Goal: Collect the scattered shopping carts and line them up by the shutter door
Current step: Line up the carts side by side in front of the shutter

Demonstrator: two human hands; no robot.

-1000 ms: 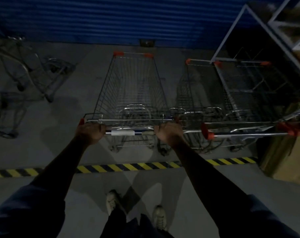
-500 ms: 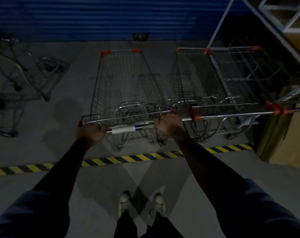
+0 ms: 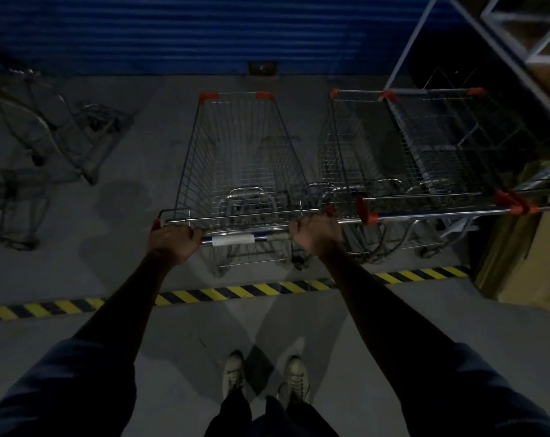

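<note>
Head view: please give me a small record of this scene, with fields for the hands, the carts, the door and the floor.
left hand: grips handle of held cart
right hand: grips same handle
parked carts: right of held cart, side by side, facing door
shutter door: blue, down, ahead of carts
other carts: left, not in the row
floor tape: yellow-black stripe behind carts

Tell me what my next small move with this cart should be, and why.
Probably let go and step back: both the left hand and right hand grip the cart, which stands beside the parked carts, handles roughly level, facing the shutter door.
</note>
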